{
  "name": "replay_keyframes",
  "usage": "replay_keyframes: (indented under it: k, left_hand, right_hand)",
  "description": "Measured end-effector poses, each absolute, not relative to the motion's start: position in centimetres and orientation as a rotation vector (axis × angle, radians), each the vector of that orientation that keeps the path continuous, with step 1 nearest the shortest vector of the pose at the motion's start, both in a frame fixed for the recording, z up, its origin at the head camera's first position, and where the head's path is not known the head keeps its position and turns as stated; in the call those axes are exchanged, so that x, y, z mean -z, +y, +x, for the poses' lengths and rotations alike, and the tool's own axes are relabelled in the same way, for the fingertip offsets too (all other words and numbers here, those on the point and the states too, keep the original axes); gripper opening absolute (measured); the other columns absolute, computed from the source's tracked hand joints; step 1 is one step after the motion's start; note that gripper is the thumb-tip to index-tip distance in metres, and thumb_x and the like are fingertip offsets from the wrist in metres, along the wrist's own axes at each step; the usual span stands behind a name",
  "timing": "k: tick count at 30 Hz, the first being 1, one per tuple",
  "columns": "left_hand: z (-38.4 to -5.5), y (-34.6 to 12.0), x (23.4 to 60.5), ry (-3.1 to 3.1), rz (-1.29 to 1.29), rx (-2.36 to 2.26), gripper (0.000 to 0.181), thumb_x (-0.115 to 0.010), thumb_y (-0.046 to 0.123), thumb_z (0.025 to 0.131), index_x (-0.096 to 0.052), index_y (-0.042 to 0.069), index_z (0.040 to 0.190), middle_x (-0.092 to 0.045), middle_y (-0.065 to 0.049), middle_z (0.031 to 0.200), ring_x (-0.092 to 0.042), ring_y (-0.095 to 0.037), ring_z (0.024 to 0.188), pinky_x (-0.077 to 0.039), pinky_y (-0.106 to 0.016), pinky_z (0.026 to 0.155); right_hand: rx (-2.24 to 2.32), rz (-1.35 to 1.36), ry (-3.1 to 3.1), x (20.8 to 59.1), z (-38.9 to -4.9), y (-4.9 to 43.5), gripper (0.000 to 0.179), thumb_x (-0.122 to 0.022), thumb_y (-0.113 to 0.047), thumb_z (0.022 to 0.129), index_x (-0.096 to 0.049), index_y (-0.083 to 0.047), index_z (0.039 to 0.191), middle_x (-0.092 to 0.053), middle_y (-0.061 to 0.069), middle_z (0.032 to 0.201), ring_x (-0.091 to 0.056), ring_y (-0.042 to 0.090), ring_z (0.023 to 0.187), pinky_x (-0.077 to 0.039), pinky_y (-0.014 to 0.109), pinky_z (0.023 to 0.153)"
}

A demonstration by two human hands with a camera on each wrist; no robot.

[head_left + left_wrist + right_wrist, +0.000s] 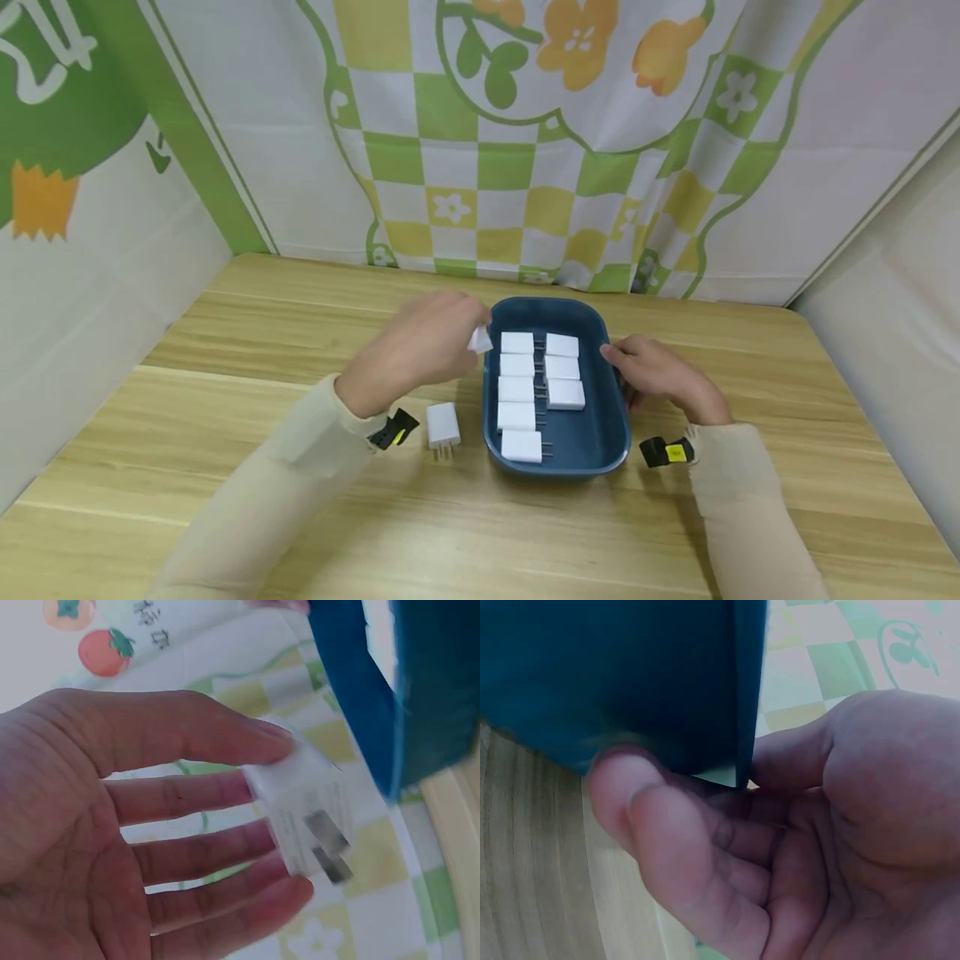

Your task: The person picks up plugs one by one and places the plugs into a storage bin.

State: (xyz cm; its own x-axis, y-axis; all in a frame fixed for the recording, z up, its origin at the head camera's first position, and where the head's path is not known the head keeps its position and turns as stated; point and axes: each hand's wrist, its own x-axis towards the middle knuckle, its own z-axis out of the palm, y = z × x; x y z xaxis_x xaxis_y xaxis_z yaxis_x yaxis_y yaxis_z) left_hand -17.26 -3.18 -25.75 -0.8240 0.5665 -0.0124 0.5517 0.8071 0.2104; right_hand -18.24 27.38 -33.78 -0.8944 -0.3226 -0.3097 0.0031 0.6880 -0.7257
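Note:
Between thumb and fingers, my left hand [423, 342] pinches a white plug charger [300, 802], its two metal prongs showing in the left wrist view. That hand is just off the left rim of a dark blue plastic bin [615, 446]. Inside the bin lie several white chargers [517, 389] in two columns, the left one longer, with prongs pointing right. My right hand [660, 375] grips the bin's right rim, thumb at the edge and fingers curled against the outer wall [630, 682].
Another white charger [443, 423] lies on the wooden table [300, 333] left of the bin, prongs toward me. A checkered, flowered curtain [510, 192] hangs behind the table's far edge. White cloth walls stand at both sides.

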Motion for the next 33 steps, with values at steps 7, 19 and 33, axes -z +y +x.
replay_keyframes:
  k: [7,19,33]
  left_hand:
    - [-17.0,-0.3,24.9,2.852,1.072,-0.238,0.036,-0.074,0.010,0.084,-0.073,0.011,0.120,-0.071,-0.003,0.114,-0.065,-0.020,0.096,-0.053,-0.035,0.069]
    - [-17.1,3.5,26.3,2.659,1.178,-0.241,0.046,-0.075,0.013,0.089,-0.066,0.011,0.133,-0.066,-0.005,0.130,-0.062,-0.023,0.115,-0.055,-0.036,0.082]
    - [-17.8,6.6,28.7,2.529,1.221,-0.200,0.039,-0.075,0.010,0.089,-0.067,0.007,0.127,-0.067,-0.007,0.122,-0.065,-0.023,0.104,-0.056,-0.030,0.080]
  right_hand:
    - [1.070,-0.249,2.475,33.8,-18.2,27.4,0.044,-0.036,-0.019,0.111,-0.064,0.015,0.115,-0.064,0.010,0.067,-0.065,0.023,0.053,-0.057,0.040,0.053]
    - [1.082,-0.245,2.466,34.0,-18.3,27.6,0.043,-0.037,-0.019,0.111,-0.066,0.012,0.109,-0.064,0.009,0.066,-0.064,0.023,0.052,-0.057,0.038,0.052]
    - [1.078,-0.252,2.462,34.0,-18.5,27.6,0.044,-0.037,-0.021,0.112,-0.068,0.009,0.106,-0.064,0.009,0.065,-0.064,0.023,0.052,-0.057,0.037,0.053]
